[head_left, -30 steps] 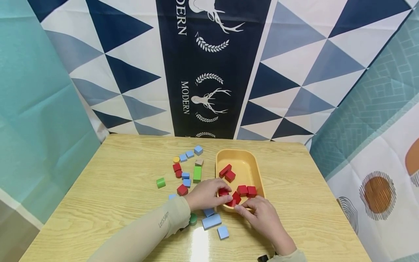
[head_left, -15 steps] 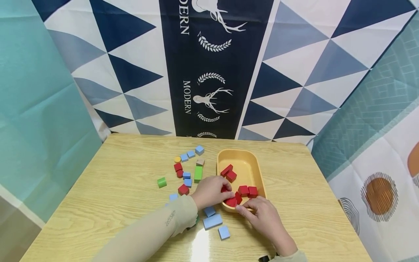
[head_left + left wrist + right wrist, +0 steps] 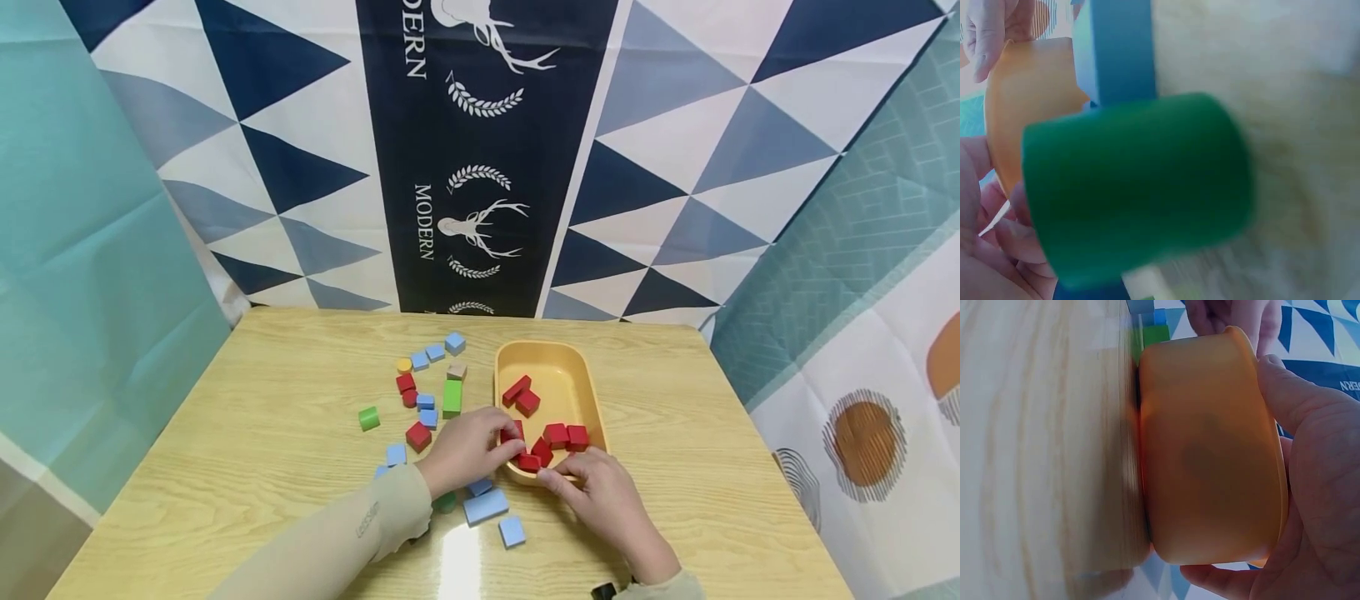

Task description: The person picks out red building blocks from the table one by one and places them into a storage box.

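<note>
An orange-yellow plastic tub (image 3: 558, 379) with several red wooden blocks in it stands on the table. My left hand (image 3: 468, 446) reaches over the tub's left rim, thumb and fingers around a red block (image 3: 517, 432) just inside; in the left wrist view, curled fingers (image 3: 1019, 240) show beside the tub wall. Another red block (image 3: 529, 463) lies just beyond the thumb, in the near corner. My right hand (image 3: 600, 500) holds the tub's near right edge, thumb (image 3: 1285, 378) along the rim and fingers at the wall in the right wrist view.
Left of the tub lie loose blocks: several blue ones, a green block (image 3: 452, 400), a light green cylinder (image 3: 368, 418), red pieces and a yellow one (image 3: 404, 365). A blue bar (image 3: 486, 507) and dark green cylinder (image 3: 1138, 187) lie close under my left wrist.
My left hand moved a little right over the tub, then back left. The red block in the near corner now shows more fully and lies differently. My right hand stays on the tub.
</note>
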Demonstrator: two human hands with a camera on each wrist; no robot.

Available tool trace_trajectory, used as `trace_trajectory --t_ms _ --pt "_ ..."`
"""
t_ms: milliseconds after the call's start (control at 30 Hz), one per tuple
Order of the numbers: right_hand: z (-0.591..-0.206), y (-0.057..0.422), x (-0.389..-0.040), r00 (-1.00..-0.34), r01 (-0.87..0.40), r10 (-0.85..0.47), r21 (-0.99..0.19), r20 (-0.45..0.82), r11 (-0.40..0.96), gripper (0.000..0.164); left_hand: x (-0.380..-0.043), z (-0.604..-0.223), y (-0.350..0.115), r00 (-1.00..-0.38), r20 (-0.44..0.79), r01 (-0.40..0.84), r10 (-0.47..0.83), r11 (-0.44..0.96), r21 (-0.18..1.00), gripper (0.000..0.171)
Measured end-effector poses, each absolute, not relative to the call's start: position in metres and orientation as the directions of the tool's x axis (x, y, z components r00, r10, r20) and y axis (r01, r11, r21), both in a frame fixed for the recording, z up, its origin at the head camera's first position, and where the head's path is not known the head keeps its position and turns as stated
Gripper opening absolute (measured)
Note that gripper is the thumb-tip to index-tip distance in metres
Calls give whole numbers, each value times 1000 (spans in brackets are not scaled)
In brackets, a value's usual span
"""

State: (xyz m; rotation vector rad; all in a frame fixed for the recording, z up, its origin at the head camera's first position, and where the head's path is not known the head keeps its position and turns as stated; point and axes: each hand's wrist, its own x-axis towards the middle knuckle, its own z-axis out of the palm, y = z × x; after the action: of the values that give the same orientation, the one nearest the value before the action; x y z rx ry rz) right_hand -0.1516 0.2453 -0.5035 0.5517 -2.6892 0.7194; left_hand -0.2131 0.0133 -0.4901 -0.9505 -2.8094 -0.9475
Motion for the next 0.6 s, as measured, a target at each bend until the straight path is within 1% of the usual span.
trace_trajectory --t_ms 100,133,267,367,467,600 --pt "-503 244 -152 -882 -433 -284 -409 375 803 21 -207 -492 2 -790 213 591 575 622 514 15" --pt "-503 244 -152 -883 -432 -284 -412 374 802 21 -205 -492 -1 -779 207 604 592 620 501 18" --pt "-503 244 -151 -887 -427 -281 -420 367 801 21 -196 -494 -15 -736 160 647 658 614 452 37" --pt "-502 243 -152 -886 -431 -287 -422 363 797 22 -189 -493 -24 -713 131 661 689 597 456 53" --pt "-501 241 -152 -879 -448 -305 -416 366 792 22 -182 -491 -30 -713 116 652 691 594 471 60" --pt "-501 237 -151 -866 -476 -333 -411 373 778 21 -174 -490 -33 -740 94 618 666 618 486 63"
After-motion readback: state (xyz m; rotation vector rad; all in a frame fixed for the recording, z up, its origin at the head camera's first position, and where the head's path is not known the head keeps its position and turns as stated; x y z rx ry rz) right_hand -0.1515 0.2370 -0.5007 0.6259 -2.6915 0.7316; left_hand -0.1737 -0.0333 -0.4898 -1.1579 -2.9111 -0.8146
